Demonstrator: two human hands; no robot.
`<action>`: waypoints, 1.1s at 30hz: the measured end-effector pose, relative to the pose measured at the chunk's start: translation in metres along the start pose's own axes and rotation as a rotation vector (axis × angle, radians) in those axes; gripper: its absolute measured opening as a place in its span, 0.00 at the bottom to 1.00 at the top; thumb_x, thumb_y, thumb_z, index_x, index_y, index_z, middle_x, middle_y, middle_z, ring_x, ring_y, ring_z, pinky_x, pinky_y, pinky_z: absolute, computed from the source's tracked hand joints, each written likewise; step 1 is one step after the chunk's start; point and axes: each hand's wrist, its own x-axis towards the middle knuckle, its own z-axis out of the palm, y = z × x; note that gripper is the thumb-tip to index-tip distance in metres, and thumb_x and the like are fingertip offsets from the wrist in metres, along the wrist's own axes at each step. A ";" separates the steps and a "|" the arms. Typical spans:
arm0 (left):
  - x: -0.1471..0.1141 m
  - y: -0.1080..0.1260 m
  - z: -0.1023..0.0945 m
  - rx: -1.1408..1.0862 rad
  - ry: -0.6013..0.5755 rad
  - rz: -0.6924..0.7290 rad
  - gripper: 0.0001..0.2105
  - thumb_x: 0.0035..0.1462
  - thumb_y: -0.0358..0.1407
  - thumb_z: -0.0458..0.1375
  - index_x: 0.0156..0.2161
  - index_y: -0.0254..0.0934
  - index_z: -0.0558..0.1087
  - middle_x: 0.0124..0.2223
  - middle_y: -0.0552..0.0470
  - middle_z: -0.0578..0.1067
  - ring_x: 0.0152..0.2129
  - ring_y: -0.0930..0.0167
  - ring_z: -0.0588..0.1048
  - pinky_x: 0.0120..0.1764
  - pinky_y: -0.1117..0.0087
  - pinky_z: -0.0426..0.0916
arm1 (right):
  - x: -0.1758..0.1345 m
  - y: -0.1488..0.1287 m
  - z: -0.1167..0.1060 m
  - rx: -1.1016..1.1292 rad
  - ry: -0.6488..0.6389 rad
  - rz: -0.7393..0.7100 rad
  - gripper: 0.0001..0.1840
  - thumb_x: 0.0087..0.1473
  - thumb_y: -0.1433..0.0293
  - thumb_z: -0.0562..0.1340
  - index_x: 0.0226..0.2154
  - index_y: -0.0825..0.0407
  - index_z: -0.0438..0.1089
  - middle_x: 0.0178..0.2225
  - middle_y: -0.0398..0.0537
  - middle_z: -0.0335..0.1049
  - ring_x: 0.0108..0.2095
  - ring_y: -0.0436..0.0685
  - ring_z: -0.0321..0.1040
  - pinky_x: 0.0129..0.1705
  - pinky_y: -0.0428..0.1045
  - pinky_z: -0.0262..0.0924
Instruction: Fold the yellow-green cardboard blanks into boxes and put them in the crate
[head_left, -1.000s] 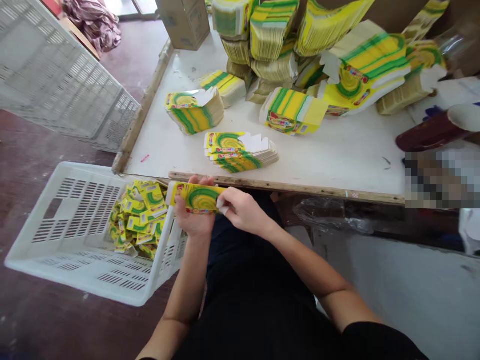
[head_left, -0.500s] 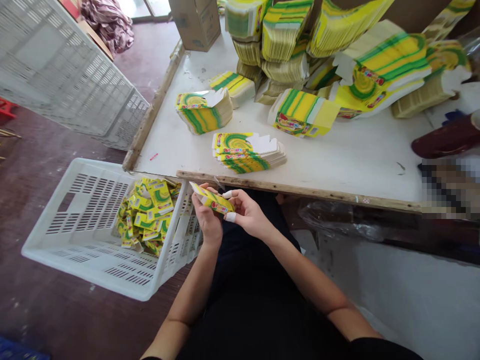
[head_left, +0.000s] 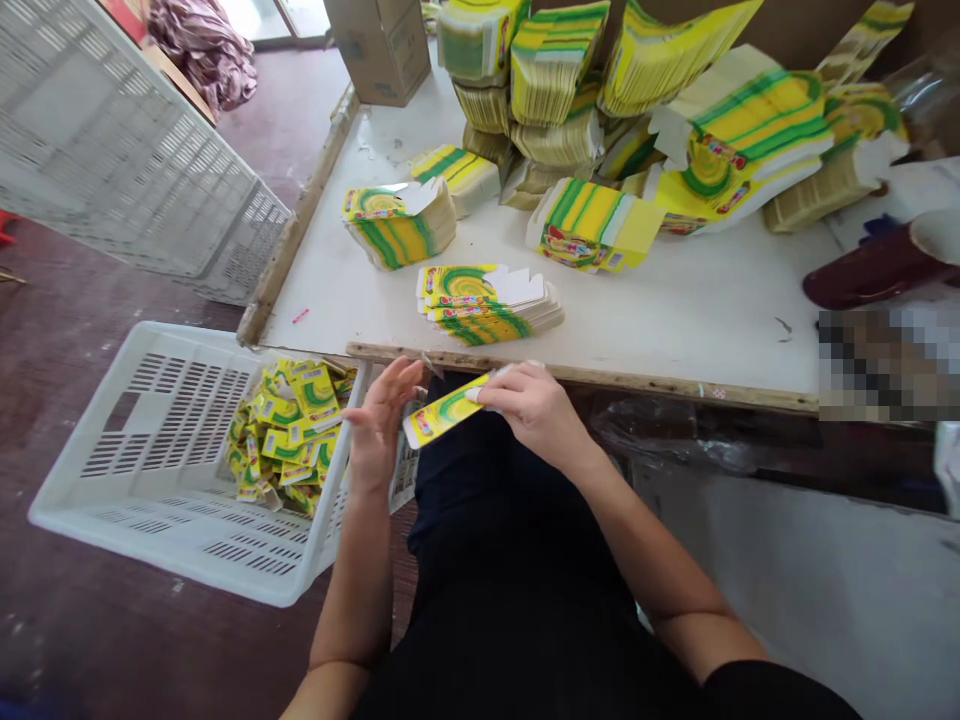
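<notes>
Between thumb and fingers, my right hand (head_left: 536, 405) grips a small yellow-green printed carton (head_left: 446, 412) by its right end, above my lap. White wraps cover some of its fingertips. My left hand (head_left: 381, 420) is open, fingers spread, just left of the carton and apart from it. Beside the left hand, a white plastic crate (head_left: 187, 545) holds a heap of similar small cartons (head_left: 296, 435). On the table just beyond my hands lies a fanned stack of flat cartons (head_left: 484, 303).
More flat carton stacks (head_left: 401, 225) stand on the white table (head_left: 675, 320), piled high at the back. A wooden strip (head_left: 637, 380) edges the table. A dark red cup (head_left: 870, 265) lies at right, a brown box (head_left: 379, 50) at the back left, a large white crate (head_left: 135, 150) further left.
My left hand has let go of the carton, opened and moved left. The right hand now holds the carton alone, a little to the right, with its printed face turned up.
</notes>
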 end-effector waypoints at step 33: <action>-0.022 -0.034 0.038 0.597 -0.181 0.351 0.25 0.44 0.30 0.60 0.50 0.38 0.60 0.45 0.46 0.67 0.36 0.66 0.74 0.36 0.65 0.72 | -0.020 -0.009 0.030 0.427 -0.045 0.147 0.26 0.61 0.76 0.54 0.59 0.45 0.67 0.64 0.49 0.61 0.63 0.57 0.60 0.65 0.56 0.56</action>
